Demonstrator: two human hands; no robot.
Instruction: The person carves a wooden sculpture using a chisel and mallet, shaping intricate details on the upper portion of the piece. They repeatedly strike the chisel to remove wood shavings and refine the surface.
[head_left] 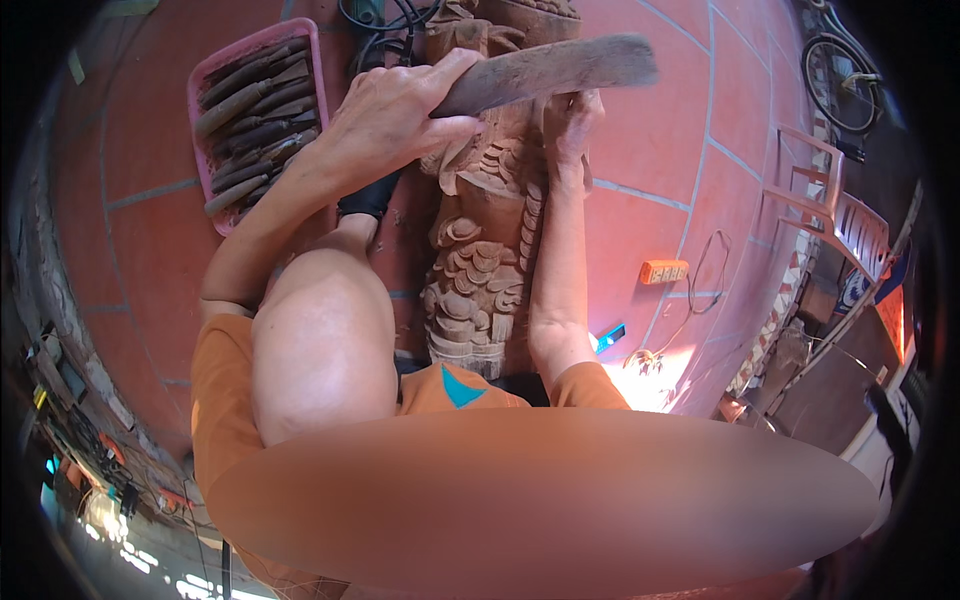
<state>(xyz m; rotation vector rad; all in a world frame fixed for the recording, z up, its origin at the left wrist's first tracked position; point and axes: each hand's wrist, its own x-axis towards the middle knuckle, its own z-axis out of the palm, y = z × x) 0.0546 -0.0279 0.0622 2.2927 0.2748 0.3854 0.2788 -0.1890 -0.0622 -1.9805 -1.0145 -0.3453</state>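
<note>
My left hand [393,112] is closed round one end of a flat wooden mallet [560,72], worn and grey-brown. The mallet reaches right, above a carved wooden sculpture [480,255] with scales, curls and a beaded band. My right hand [573,125] is closed at the sculpture's right side, just below the mallet in the picture. The mallet covers part of those fingers, and what they grip is hidden. The sculpture lies lengthwise in front of me, beside my bent bare knee [322,340].
To the left, a pink tray [322,75] holds several wooden-handled carving tools [250,105]. On the red tile floor at right are an orange power strip [664,272] with a cord and a blue phone [610,338]. A chair [835,205] and bicycle wheel [838,82] stand farther right.
</note>
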